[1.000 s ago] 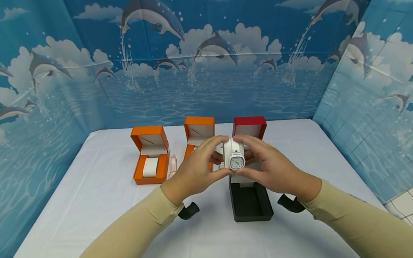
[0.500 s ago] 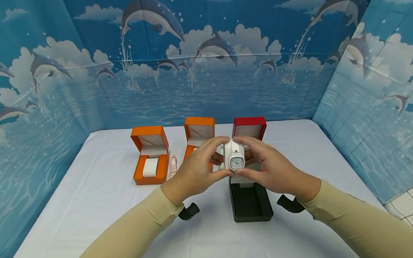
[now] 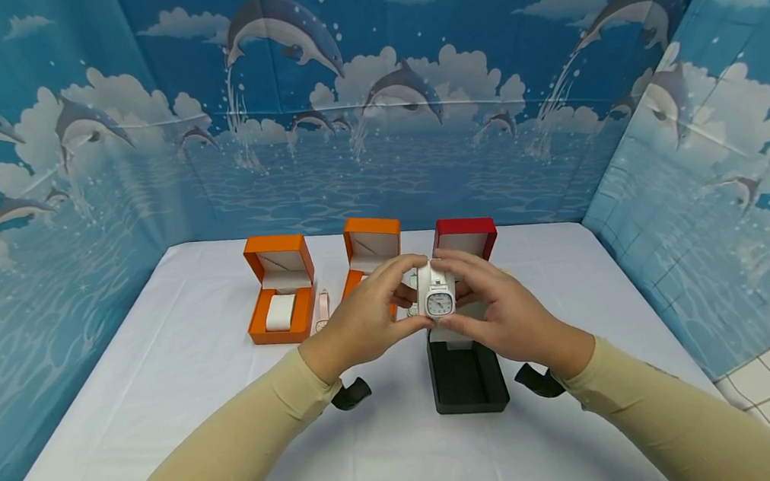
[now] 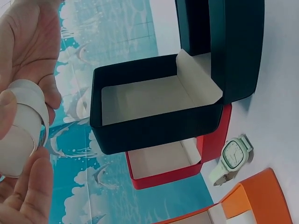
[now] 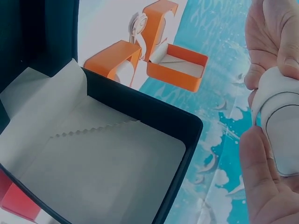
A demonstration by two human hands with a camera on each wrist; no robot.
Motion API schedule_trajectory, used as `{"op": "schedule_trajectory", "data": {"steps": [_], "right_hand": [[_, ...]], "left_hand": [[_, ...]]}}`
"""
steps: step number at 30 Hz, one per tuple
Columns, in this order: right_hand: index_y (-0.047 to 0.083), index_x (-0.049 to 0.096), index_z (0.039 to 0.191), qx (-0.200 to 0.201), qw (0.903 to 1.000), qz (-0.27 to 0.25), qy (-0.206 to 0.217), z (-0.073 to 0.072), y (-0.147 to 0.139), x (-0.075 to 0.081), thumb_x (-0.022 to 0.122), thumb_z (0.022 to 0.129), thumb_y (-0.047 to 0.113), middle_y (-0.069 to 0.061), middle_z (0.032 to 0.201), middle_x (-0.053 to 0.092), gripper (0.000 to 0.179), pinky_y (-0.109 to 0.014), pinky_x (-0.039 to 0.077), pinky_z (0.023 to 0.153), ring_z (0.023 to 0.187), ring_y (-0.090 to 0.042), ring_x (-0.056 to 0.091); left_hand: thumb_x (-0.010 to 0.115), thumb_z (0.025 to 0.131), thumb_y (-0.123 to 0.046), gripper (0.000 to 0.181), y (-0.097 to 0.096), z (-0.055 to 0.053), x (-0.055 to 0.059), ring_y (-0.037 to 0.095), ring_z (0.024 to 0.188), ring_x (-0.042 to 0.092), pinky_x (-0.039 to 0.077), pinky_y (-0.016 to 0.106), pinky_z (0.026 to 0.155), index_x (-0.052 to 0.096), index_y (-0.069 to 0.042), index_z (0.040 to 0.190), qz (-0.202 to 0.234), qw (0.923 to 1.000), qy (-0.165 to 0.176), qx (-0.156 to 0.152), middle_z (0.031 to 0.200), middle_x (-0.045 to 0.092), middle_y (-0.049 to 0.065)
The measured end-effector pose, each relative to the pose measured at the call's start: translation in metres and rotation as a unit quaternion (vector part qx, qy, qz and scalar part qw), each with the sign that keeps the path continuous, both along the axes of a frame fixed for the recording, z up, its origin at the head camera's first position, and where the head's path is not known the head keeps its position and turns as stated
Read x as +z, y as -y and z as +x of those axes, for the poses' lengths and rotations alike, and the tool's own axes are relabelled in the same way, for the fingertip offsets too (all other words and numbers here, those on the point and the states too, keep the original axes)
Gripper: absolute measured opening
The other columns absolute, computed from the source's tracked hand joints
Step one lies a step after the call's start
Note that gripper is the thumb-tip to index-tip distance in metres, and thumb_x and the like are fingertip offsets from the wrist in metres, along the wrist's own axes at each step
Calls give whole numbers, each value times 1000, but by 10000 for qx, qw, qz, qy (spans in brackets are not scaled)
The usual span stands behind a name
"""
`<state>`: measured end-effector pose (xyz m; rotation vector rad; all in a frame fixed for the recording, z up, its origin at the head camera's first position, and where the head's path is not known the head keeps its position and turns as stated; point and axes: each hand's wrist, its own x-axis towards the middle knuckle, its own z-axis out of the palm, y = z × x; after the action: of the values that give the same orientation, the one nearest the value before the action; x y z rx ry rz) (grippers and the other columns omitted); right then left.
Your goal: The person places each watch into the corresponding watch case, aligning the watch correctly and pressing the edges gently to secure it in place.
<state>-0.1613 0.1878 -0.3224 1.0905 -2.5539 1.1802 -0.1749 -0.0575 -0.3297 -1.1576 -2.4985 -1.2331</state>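
Note:
A white watch (image 3: 440, 304) with a square face is wrapped round a white watch cushion (image 3: 425, 295), both held up above the table. My left hand (image 3: 362, 315) grips the cushion's left end between thumb and fingers. From the other side, my right hand (image 3: 504, 306) holds the watch and cushion, fingers on top and thumb below. Below the hands stands an open black watch box (image 3: 469, 378), its base uncushioned. Its pale-lined lid (image 4: 154, 126) is raised in the left wrist view. In the right wrist view the white cushion (image 5: 287, 140) sits between both hands.
On the white table (image 3: 223, 438), an open orange box (image 3: 279, 284) with a white cushion stands left, a pink watch (image 3: 323, 305) beside it. Behind my hands are another orange box (image 3: 372, 234), an open red box (image 3: 466, 225) and a pale green watch (image 4: 233, 156).
My right hand and the white watch have shifted slightly left, toward my left hand. The left hand and the boxes look unchanged.

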Motion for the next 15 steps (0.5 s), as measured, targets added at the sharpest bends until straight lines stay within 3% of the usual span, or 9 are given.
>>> {"op": "schedule_trajectory", "data": {"steps": [7, 15], "right_hand": [[8, 42, 159, 90, 9999, -18, 145, -3, 0, 1, 79, 93, 4, -13, 162, 44, 76, -43, 63, 92, 111, -20, 68], [11, 41, 161, 119, 9996, -60, 258, -3, -1, 2, 77, 95, 6, -11, 162, 45, 75, -37, 63, 92, 113, -21, 67]], "left_hand": [[82, 93, -16, 74, -2, 0, -2, 14, 105, 73, 59, 23, 95, 43, -12, 155, 67, 9999, 58, -113, 145, 57, 6], [82, 93, -16, 75, -3, 0, -2, 15, 105, 73, 60, 23, 94, 41, -10, 155, 145, 9997, 166, -110, 147, 55, 8]]}}
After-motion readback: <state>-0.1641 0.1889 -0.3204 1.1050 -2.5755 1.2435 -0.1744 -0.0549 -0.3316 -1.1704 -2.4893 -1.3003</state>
